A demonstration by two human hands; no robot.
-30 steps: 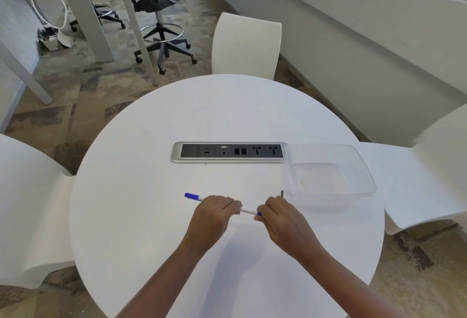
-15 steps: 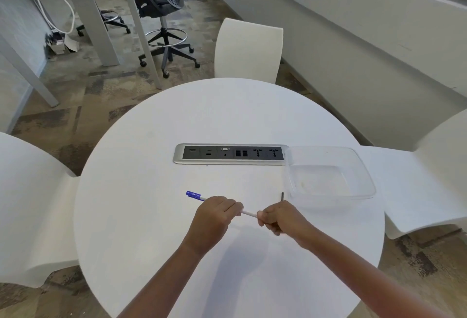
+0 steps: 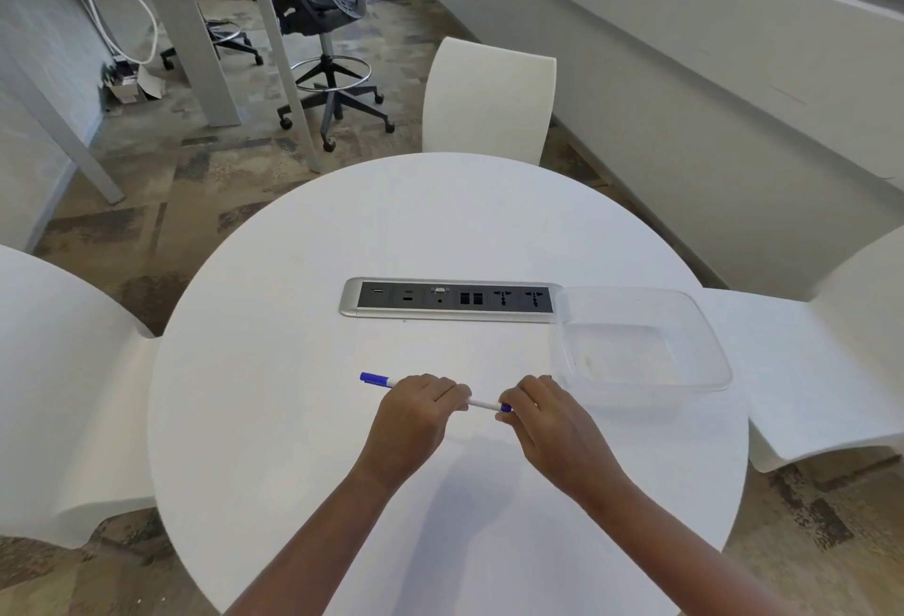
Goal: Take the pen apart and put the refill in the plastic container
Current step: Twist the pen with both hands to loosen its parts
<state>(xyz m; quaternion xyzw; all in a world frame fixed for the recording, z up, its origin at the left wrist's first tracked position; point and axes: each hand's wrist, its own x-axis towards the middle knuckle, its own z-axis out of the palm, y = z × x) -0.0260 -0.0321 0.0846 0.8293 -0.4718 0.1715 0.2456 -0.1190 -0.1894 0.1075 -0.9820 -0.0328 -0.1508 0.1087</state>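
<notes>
A white pen (image 3: 482, 403) with blue ends lies level above the round white table (image 3: 303, 419), held between both hands. My left hand (image 3: 420, 407) is closed around the middle of its barrel, and the blue end cap sticks out to the left. My right hand (image 3: 538, 412) pinches the blue tip end on the right. A clear, empty plastic container (image 3: 704, 371) stands on the table just right of my right hand. The refill is hidden inside the pen.
A silver power and socket strip (image 3: 450, 300) is set into the table behind the hands, touching the container's left corner. White chairs stand at the left (image 3: 58, 395), the far side (image 3: 489, 101) and the right (image 3: 807, 371). An office chair and desk legs stand further back.
My right hand has turned on the tip end, and a small dark piece that stood up behind it earlier is no longer visible. The pen and left hand have stayed in place.
</notes>
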